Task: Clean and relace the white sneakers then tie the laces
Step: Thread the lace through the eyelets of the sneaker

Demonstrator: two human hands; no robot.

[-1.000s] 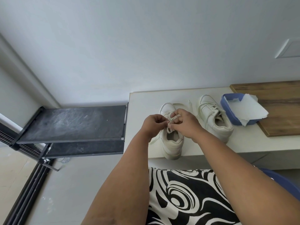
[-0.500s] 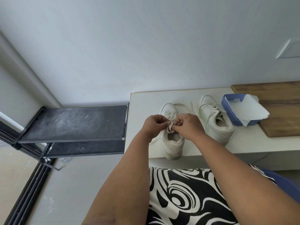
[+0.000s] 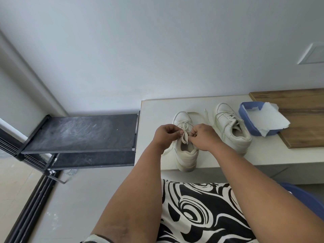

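Note:
Two white sneakers stand on a white bench (image 3: 154, 109), toes toward the wall. Over the tongue of the left sneaker (image 3: 186, 155), my left hand (image 3: 166, 135) and my right hand (image 3: 201, 136) each pinch its white lace (image 3: 185, 136). A loop of lace hangs down between the two hands. One free lace end (image 3: 205, 114) runs out past the toe onto the bench. The right sneaker (image 3: 231, 130) sits beside it with its laces threaded; nothing touches it.
A blue tub (image 3: 245, 118) with a white paper towel (image 3: 268, 120) sits right of the sneakers, partly on a wooden board (image 3: 301, 120). A black metal shelf (image 3: 78, 134) adjoins the bench on the left. My black-and-white patterned lap (image 3: 201, 213) is below.
My hands have drawn slightly apart over the left sneaker, and a loop of lace now shows hanging between them. The sneakers have not moved.

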